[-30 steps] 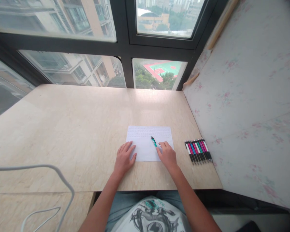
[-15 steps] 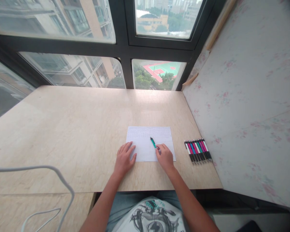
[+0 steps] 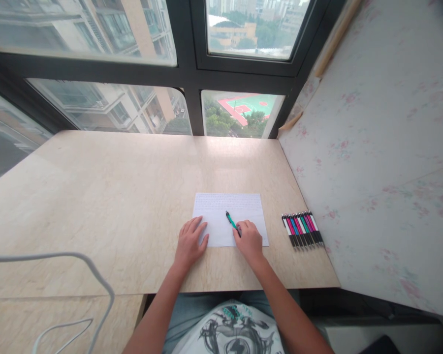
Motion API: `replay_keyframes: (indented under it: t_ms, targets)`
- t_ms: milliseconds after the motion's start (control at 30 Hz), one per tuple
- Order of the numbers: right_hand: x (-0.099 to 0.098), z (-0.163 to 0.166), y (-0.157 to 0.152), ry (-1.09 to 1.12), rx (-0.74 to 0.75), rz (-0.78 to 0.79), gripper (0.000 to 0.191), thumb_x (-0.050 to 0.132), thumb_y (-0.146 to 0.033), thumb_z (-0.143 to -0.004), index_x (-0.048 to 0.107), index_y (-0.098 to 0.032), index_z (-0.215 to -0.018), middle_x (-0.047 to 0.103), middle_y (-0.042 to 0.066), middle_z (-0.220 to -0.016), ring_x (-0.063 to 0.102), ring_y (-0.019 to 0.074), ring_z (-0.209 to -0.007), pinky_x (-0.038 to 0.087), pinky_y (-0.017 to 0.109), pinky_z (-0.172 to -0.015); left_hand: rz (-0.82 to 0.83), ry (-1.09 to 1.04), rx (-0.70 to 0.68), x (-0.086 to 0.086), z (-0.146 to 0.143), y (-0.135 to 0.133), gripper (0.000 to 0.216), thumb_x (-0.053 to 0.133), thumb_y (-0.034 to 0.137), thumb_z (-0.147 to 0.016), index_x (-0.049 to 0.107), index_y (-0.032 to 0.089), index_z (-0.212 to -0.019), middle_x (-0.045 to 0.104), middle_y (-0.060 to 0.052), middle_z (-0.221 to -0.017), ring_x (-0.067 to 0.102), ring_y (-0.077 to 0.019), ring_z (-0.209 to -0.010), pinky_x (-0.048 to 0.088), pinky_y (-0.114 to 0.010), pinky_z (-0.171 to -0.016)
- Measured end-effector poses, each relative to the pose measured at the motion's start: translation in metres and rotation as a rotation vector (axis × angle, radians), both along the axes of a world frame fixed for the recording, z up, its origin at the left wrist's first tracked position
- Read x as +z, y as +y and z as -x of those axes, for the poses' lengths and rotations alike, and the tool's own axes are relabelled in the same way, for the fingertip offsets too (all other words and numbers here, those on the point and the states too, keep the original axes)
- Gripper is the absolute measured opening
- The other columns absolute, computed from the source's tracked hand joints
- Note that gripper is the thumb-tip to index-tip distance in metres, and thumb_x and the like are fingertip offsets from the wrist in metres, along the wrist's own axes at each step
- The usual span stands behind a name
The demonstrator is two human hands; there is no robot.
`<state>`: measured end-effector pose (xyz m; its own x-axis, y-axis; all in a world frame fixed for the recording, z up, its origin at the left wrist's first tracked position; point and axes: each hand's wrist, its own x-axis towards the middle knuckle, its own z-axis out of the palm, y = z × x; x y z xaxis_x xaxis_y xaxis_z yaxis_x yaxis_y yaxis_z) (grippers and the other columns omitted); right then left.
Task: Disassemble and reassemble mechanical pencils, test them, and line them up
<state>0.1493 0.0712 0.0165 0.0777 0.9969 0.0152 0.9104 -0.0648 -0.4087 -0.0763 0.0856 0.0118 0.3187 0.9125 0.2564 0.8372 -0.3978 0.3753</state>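
Observation:
On the desk in front of me lies a white sheet of paper (image 3: 216,223), with rows of small handwriting across its upper part. My left hand (image 3: 191,239) rests on its lower left corner, fingers spread and partly on the desk. Over the lower right of the sheet, my right hand (image 3: 250,239) has its fingers closed around a green and black pen (image 3: 231,219). The pen slants with its black end pointing away from me to the upper left; its other end is partly hidden by the fingers.
Right of the paper, several pens (image 3: 302,230) in mixed colours lie side by side near the papered wall (image 3: 376,162). A grey cable (image 3: 77,255) curves over the left front of the wooden desk (image 3: 125,196). A dark-framed window (image 3: 192,73) stands behind the desk.
My right hand has shifted slightly left with the pen, and the pen now leans a bit more to the left. My left hand has stayed where it was.

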Motion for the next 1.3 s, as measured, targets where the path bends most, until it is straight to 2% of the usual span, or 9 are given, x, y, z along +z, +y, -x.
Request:
replay_keyframes:
  t_ms: [133,267,333,400,467,567,667,900,1300]
  targets:
    - [0.003,0.004,0.002,-0.017,-0.039,0.106,0.027,0.055,-0.034,-0.094,0.060,-0.019,-0.116,0.061,0.009,-0.116,0.061,0.0204,-0.097,0.053,0.035,-0.079,-0.004,0.002,0.008,0.000,0.000,0.000,0.033,0.052,0.028,-0.087,0.059,0.024,-0.119,0.054,-0.011,-0.136,0.046,-0.0301,-0.127,0.036,-0.051,-0.106]
    - [0.009,-0.007,0.001,-0.018,-0.073,0.110,0.031,0.056,-0.033,-0.094,0.056,-0.018,-0.122,0.057,0.009,-0.124,0.061,0.0206,-0.102,0.053,0.042,-0.087,-0.010,0.015,0.005,-0.002,0.001,0.001,0.032,0.052,0.028,-0.088,0.059,0.023,-0.119,0.054,-0.011,-0.136,0.046,-0.0302,-0.127,0.036,-0.051,-0.106]
    - [0.012,-0.023,-0.002,-0.033,-0.113,0.109,0.028,0.055,-0.033,-0.094,0.058,-0.019,-0.118,0.059,0.009,-0.121,0.061,0.0200,-0.100,0.053,0.039,-0.084,-0.011,0.019,0.000,-0.002,0.001,0.002,0.032,0.052,0.029,-0.088,0.059,0.022,-0.118,0.054,-0.011,-0.136,0.046,-0.0303,-0.127,0.036,-0.050,-0.106]
    - [0.015,-0.047,-0.007,-0.067,-0.192,0.098,0.019,0.054,-0.032,-0.093,0.064,-0.019,-0.103,0.065,0.009,-0.105,0.060,0.0199,-0.093,0.050,0.031,-0.074,-0.013,0.016,-0.002,-0.003,0.002,0.002,0.032,0.052,0.029,-0.088,0.058,0.023,-0.119,0.054,-0.011,-0.136,0.046,-0.0304,-0.127,0.036,-0.051,-0.106]
    - [0.017,-0.073,-0.015,-0.123,-0.323,0.052,0.014,0.056,-0.029,-0.090,0.065,-0.019,-0.089,0.066,0.007,-0.094,0.058,0.0214,-0.092,0.043,0.029,-0.070,-0.014,0.009,-0.001,-0.003,0.002,0.003,0.033,0.052,0.028,-0.088,0.058,0.023,-0.120,0.055,-0.011,-0.135,0.047,-0.0307,-0.126,0.036,-0.051,-0.106]
    - [0.018,-0.105,-0.027,-0.179,-0.454,-0.012,0.011,0.056,-0.027,-0.087,0.063,-0.020,-0.086,0.066,0.006,-0.091,0.055,0.0224,-0.094,0.037,0.028,-0.067,-0.010,0.004,-0.003,-0.003,0.001,0.003,0.033,0.052,0.028,-0.088,0.058,0.023,-0.119,0.054,-0.012,-0.136,0.047,-0.0309,-0.126,0.036,-0.052,-0.106]
    - [0.018,-0.121,-0.036,-0.212,-0.502,0.009,0.013,0.055,-0.030,-0.088,0.062,-0.020,-0.086,0.066,0.007,-0.091,0.053,0.0227,-0.092,0.033,0.028,-0.064,-0.013,-0.008,-0.001,-0.003,0.001,0.003,0.033,0.052,0.029,-0.087,0.059,0.023,-0.119,0.055,-0.012,-0.135,0.047,-0.0310,-0.126,0.037,-0.051,-0.106]
    - [0.018,-0.118,-0.037,-0.319,-0.500,0.084,0.013,0.056,-0.030,-0.088,0.063,-0.019,-0.085,0.064,0.009,-0.092,0.053,0.0232,-0.090,0.032,0.028,-0.061,-0.022,-0.019,-0.007,-0.004,0.002,0.005,0.034,0.053,0.030,-0.087,0.059,0.024,-0.120,0.055,-0.011,-0.135,0.049,-0.0313,-0.125,0.037,-0.052,-0.105]
    - [0.020,-0.115,-0.036,-0.328,-0.516,0.083,0.014,0.054,-0.028,-0.089,0.064,-0.018,-0.089,0.065,0.010,-0.094,0.055,0.0234,-0.091,0.034,0.029,-0.064,-0.032,-0.011,-0.007,-0.003,0.001,0.005,0.033,0.052,0.030,-0.087,0.059,0.025,-0.120,0.055,-0.010,-0.135,0.050,-0.0307,-0.124,0.038,-0.051,-0.105]
